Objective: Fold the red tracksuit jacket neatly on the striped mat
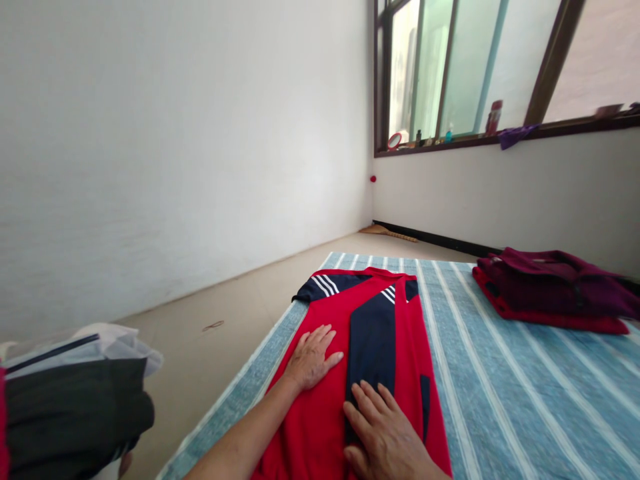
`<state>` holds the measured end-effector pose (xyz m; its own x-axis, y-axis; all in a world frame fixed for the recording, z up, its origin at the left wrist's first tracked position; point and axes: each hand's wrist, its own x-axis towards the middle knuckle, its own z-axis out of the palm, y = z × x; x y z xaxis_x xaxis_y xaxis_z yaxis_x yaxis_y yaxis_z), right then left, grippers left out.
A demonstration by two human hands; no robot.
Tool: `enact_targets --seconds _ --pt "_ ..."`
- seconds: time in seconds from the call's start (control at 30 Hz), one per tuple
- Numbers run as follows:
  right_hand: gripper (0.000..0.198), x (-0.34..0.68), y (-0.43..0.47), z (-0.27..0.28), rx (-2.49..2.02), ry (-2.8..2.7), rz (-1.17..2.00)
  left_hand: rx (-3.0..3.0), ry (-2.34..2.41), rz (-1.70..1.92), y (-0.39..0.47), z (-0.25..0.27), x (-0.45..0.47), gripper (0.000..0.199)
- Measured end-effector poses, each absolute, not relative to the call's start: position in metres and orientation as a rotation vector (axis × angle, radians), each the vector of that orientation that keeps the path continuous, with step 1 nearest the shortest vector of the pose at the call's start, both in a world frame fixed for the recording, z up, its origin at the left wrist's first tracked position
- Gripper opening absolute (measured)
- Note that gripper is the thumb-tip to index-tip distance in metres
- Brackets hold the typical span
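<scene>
A red tracksuit jacket (327, 303) with navy panels and white stripes lies folded lengthwise on a blue striped sheet (480, 400). Its navy sleeve (373, 340) runs down over the red body, with the collar end pointing away from me. My left hand (314, 357) rests flat on the red cloth, fingers stretched out. Nearer to me, my right hand (383, 433) is spread over the lower part of the navy sleeve, palm down. Neither hand grips anything. The jacket's bottom end runs out of view below.
Folded maroon and red clothes (555, 287) are stacked on the sheet at right. Dark and white clothes (75, 400) fill the lower left. A thin loop (213, 325) lies on the tiled floor. A broom-like thing (387, 232) lies by the far corner. Small items, including a bottle (494, 118), line the windowsill.
</scene>
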<state>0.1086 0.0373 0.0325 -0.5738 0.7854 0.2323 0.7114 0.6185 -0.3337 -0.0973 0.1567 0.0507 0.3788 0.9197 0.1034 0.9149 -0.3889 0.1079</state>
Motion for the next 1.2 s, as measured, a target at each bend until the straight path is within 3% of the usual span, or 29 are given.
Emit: enact_targets --seconds 1.2 --pt "0.057 0.1089 0.0388 0.0373 -1.201 -2.526 0.31 2.556 1.759 0.127 0.1544 0.0562 -0.0936 0.058"
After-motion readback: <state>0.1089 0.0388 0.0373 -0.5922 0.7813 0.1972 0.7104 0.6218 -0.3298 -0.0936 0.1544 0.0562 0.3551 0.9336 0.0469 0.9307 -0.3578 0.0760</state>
